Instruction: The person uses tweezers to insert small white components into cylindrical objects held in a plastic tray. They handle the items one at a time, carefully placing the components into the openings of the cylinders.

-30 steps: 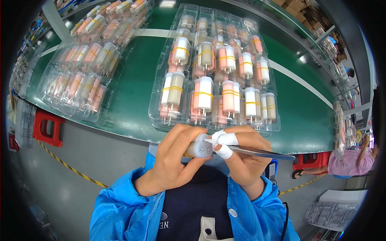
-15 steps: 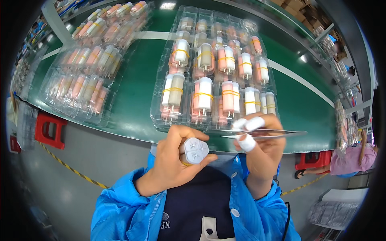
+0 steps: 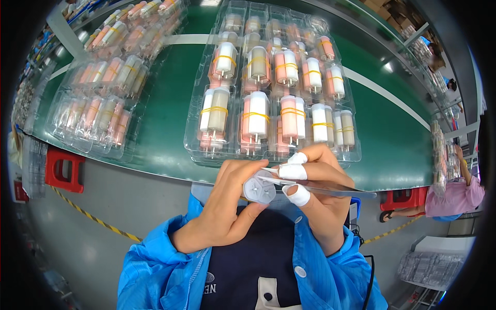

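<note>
My left hand (image 3: 219, 206) is closed around a bundle of cylinders (image 3: 260, 187), its pale grey, three-lobed end facing up. Small star-shaped fittings show on that end. In my right hand (image 3: 320, 194) is a pair of metal tweezers (image 3: 330, 189), pinched between thumb and fingers that have white wrappings on their tips. The tweezers' tips reach the grey end of the bundle; whether they grip anything there I cannot tell. Beyond my hands stands a clear plastic tray (image 3: 194, 150) with several banded bundles (image 3: 257, 116) of white, pink and grey cylinders.
More filled clear trays (image 3: 93, 108) stand at the left of the green table (image 3: 160, 124). Red stools (image 3: 65, 169) are beneath the near edge at left and right. At the far right is a person in pink (image 3: 457, 199), near stacked clear trays (image 3: 431, 267).
My right hand has moved left and down, bringing the tweezers from beside the bundle onto its grey end. The left hand keeps its hold, and the view has shifted slightly.
</note>
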Demonstrator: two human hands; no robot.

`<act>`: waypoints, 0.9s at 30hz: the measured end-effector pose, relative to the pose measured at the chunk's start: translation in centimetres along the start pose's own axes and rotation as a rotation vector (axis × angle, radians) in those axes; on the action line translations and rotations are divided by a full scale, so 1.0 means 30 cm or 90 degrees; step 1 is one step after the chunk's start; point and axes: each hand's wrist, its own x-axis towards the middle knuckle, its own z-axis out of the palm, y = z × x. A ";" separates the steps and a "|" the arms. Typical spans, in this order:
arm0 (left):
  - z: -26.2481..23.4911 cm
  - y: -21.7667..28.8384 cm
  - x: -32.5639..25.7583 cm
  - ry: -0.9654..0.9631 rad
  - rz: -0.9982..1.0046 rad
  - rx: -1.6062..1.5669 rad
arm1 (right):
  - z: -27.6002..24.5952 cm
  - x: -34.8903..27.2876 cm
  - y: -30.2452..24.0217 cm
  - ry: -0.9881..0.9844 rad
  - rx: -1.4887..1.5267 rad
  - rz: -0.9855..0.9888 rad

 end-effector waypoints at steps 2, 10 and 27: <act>0.000 0.002 0.001 0.005 -0.011 -0.002 | 0.001 -0.004 0.003 0.016 0.026 0.033; -0.010 -0.003 0.010 0.005 0.003 0.029 | -0.007 0.009 -0.037 -0.015 -0.013 0.014; -0.003 0.002 0.004 0.022 -0.028 -0.003 | 0.022 -0.006 -0.004 0.022 0.014 -0.011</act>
